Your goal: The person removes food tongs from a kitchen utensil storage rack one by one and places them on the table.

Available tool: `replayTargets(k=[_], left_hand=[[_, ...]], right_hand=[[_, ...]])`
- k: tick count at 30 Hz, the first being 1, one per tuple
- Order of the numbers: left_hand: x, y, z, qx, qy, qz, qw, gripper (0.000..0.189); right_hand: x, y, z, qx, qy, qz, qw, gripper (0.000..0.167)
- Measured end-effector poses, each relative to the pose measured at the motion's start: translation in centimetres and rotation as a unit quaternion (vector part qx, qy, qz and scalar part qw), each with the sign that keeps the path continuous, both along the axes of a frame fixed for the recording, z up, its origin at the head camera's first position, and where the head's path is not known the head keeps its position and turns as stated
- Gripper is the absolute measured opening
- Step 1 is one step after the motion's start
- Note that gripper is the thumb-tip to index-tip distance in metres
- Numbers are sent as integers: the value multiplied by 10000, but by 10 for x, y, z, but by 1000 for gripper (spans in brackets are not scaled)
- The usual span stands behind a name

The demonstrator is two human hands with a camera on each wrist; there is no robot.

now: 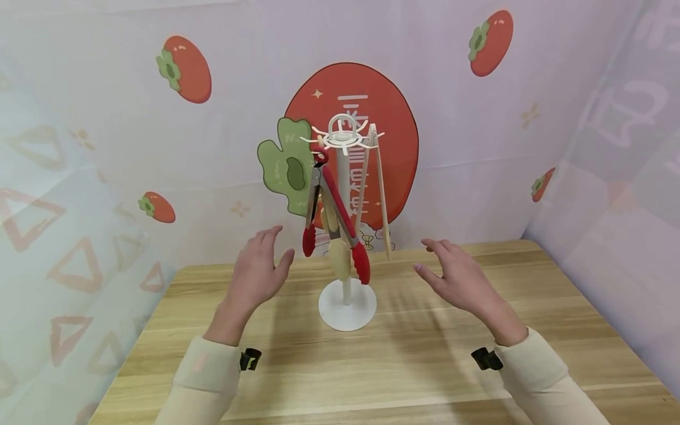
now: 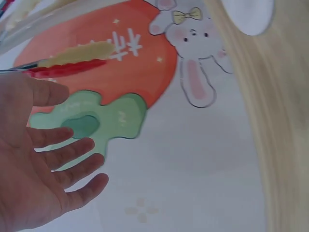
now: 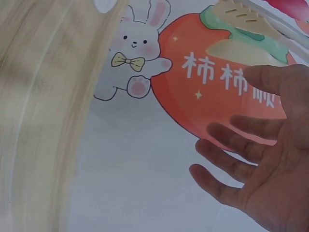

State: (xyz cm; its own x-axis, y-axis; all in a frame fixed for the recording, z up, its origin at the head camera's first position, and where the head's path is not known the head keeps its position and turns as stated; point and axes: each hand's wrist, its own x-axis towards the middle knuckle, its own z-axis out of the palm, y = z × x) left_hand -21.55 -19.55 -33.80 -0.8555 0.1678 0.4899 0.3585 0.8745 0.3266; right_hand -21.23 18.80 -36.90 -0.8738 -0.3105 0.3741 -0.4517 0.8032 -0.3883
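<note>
On either side of the utensil stand (image 1: 347, 307), left hand (image 1: 258, 273) and right hand (image 1: 461, 277) hover spread wide, holding nothing; a careless sideways contact could tip it or dislodge the hanging red-tipped tongs (image 1: 336, 224).

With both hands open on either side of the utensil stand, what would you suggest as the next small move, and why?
Probably ease the left hand inward to the red-tipped tongs, its nearest utensil. They hang from the white stand on the wooden table. Both hands are open and hold nothing; the right hand hovers apart from the wooden tongs.
</note>
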Motion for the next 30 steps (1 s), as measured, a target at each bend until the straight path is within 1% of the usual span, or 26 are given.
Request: replayTargets(k=[3,7,11,15,18,21,24,27,30], left_hand=[[3,6,12,444,123,-71,9989,50],[6,16,29,946,413,-117,9946,47],[9,28,45,1248,507,-235,9906,47],[13,40,57,1467,567,-368,9869,51],[17,50,64,1580,569,-384,9850,58],[22,62,70,1581,565,-339,9852,68],[25,74,73,1511,586,-194,9866,80],[26,85,75,1505,600,-23,9868,88],[26,94,75,1581,661,116,9851,91]], right_hand=[[1,-1,4,-97,-64,-2,9999,53],[2,-3,8,-184,-81,41,9998,52],[2,-5,12,-244,-62,77,9997,52],[3,-7,15,-276,39,141,9995,52],[3,-9,17,-301,140,186,9993,53],[4,-10,19,-332,194,197,9991,53],[5,-11,21,-354,185,186,9990,54],[6,-13,23,-370,152,170,9991,54],[7,-14,24,-374,145,165,9991,55]])
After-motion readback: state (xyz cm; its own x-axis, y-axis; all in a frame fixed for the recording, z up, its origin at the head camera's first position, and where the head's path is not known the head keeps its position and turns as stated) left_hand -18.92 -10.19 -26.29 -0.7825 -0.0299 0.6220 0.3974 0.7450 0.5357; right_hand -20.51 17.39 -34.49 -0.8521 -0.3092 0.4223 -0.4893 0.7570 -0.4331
